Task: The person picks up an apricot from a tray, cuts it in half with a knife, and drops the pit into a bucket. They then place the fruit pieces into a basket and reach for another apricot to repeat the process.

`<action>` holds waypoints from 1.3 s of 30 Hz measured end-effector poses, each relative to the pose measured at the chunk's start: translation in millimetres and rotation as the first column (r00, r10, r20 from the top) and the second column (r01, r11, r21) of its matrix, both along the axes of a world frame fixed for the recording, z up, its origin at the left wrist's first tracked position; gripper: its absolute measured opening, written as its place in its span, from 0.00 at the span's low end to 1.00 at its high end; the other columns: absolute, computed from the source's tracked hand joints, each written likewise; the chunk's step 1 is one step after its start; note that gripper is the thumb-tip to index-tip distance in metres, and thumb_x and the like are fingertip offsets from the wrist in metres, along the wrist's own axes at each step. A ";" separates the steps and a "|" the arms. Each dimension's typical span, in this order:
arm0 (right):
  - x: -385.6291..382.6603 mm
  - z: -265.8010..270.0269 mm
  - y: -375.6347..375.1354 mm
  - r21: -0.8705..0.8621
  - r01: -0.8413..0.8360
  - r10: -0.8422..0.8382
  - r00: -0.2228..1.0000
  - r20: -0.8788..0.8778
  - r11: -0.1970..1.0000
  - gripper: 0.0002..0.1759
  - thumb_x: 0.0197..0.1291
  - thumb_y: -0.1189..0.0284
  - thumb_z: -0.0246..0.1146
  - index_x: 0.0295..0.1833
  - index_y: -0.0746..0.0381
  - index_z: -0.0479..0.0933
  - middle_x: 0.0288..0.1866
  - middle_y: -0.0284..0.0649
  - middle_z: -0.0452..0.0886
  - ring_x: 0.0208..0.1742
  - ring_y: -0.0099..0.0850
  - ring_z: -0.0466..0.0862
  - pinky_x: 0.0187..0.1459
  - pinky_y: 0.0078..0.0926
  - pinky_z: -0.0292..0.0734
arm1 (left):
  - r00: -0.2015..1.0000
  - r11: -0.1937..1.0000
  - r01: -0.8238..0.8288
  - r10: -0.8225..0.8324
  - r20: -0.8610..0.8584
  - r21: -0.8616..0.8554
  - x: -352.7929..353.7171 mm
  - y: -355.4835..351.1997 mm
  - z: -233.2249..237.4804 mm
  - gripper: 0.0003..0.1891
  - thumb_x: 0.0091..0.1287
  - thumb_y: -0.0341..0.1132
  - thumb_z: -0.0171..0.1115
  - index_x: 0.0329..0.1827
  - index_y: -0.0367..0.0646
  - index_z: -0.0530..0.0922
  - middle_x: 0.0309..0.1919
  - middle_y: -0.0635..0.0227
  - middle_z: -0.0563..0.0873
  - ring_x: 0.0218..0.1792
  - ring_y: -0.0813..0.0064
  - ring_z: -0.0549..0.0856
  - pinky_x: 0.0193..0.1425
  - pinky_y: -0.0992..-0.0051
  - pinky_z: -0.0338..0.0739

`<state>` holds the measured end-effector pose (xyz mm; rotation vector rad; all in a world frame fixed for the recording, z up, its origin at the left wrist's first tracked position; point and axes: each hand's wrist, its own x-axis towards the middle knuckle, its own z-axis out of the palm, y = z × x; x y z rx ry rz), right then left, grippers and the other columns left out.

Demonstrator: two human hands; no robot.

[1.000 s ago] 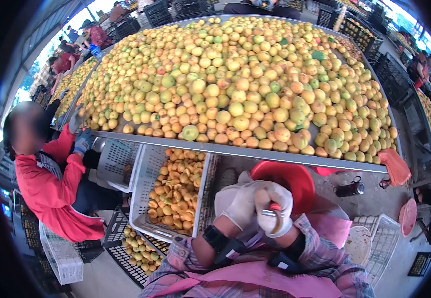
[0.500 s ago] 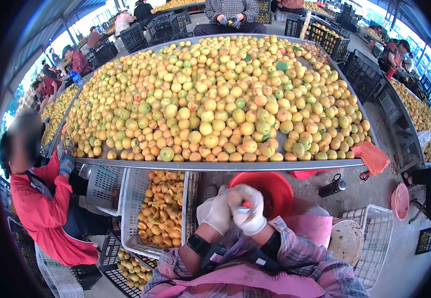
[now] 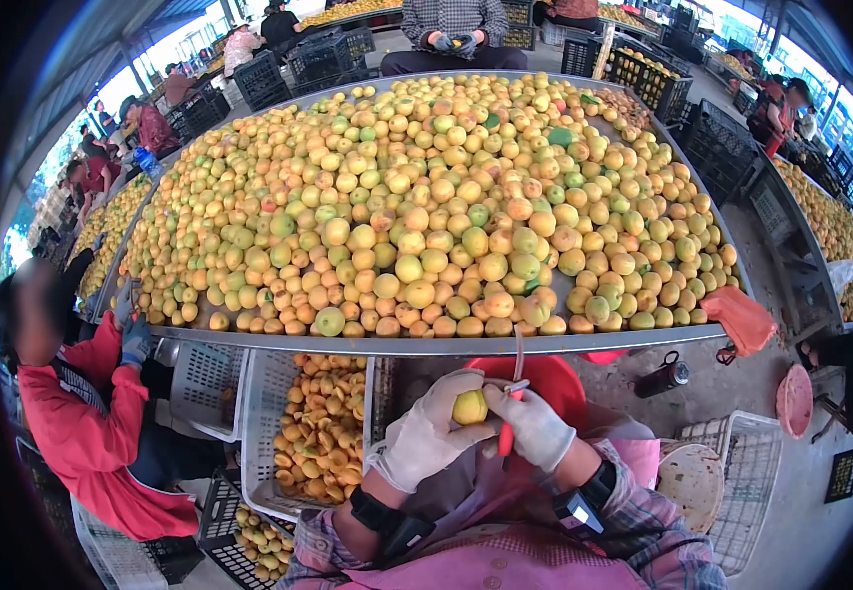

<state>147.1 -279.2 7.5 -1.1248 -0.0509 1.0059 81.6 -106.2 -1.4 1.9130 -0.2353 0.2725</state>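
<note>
My left hand [image 3: 435, 431], in a white glove, holds a yellow-green apricot [image 3: 469, 407] between thumb and fingers. My right hand [image 3: 539, 430], gloved too, is closed around a red-handled tool [image 3: 507, 439] beside the fruit. A thin, curved blade-like strip rises from the tool toward the table edge; its exact kind I cannot tell. Both hands are above my lap, in front of a red bucket [image 3: 566, 382]. Ahead, a metal-rimmed table [image 3: 426, 345] bears a broad heap of whole apricots [image 3: 417, 216].
At left, a white crate [image 3: 259, 447] holds halved apricots [image 3: 318, 433]; a black crate [image 3: 212, 511] below has whole ones. A person in a red jacket [image 3: 92, 433] sits close on the left. An orange bag [image 3: 738, 320] hangs at the table's right corner, near a dark flask [image 3: 663, 376].
My hands, clasped together before, have moved apart. The apricot and the red-handled tool now show plainly between them. The view has shifted slightly.
</note>
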 end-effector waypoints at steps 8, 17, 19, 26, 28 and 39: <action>-7.3 -12.0 2.8 0.039 -0.001 -0.002 0.996 0.086 0.999 0.26 0.71 0.57 0.59 0.65 0.63 0.70 0.40 0.34 0.81 0.21 0.21 0.76 0.23 0.18 0.73 | 0.986 0.979 -0.104 0.124 -0.108 0.175 -3.1 -2.6 -10.1 0.38 0.50 0.38 0.78 0.66 0.43 0.69 0.59 0.51 0.78 0.58 0.49 0.81 0.60 0.62 0.78; -12.0 -19.8 -3.0 -0.078 -0.069 0.077 0.992 0.104 0.995 0.24 0.70 0.61 0.60 0.64 0.63 0.70 0.33 0.36 0.81 0.21 0.21 0.78 0.19 0.17 0.72 | 0.906 0.993 0.067 -0.021 -0.423 0.094 -0.4 6.4 -4.8 0.32 0.55 0.38 0.75 0.62 0.42 0.71 0.49 0.51 0.83 0.50 0.55 0.85 0.52 0.65 0.81; -10.1 -6.9 -0.8 -0.089 0.083 -0.080 0.996 0.038 0.993 0.20 0.70 0.65 0.60 0.62 0.63 0.72 0.29 0.35 0.80 0.20 0.21 0.78 0.18 0.18 0.71 | 0.915 1.000 0.007 -0.007 -0.404 -0.001 -0.4 6.5 -10.9 0.30 0.56 0.37 0.75 0.60 0.42 0.71 0.47 0.55 0.83 0.47 0.60 0.85 0.51 0.68 0.81; 0.3 0.4 -10.5 0.046 0.434 -0.435 0.900 0.025 0.900 0.11 0.71 0.70 0.56 0.51 0.66 0.75 0.24 0.33 0.73 0.22 0.26 0.76 0.27 0.26 0.76 | 0.807 0.689 -0.211 -0.278 -0.521 -0.694 -7.8 5.0 -5.2 0.23 0.66 0.32 0.66 0.62 0.44 0.69 0.47 0.69 0.81 0.46 0.76 0.82 0.49 0.76 0.79; -2.5 13.9 -2.8 0.111 0.520 -0.530 0.842 0.101 0.847 0.07 0.70 0.72 0.55 0.45 0.65 0.74 0.23 0.33 0.74 0.23 0.25 0.76 0.27 0.25 0.75 | 0.808 0.612 -0.204 -0.336 -0.484 -0.764 -6.6 2.3 -3.2 0.22 0.68 0.31 0.64 0.64 0.45 0.69 0.49 0.69 0.81 0.46 0.76 0.83 0.48 0.77 0.80; -1.5 51.8 29.6 0.358 0.595 -0.690 0.669 0.276 0.720 0.13 0.70 0.72 0.53 0.29 0.60 0.65 0.21 0.35 0.67 0.19 0.29 0.70 0.26 0.30 0.71 | 0.828 0.691 -0.098 -0.342 -0.444 -0.716 -5.4 -0.8 -17.6 0.20 0.68 0.34 0.65 0.60 0.44 0.70 0.48 0.69 0.80 0.41 0.78 0.84 0.41 0.77 0.81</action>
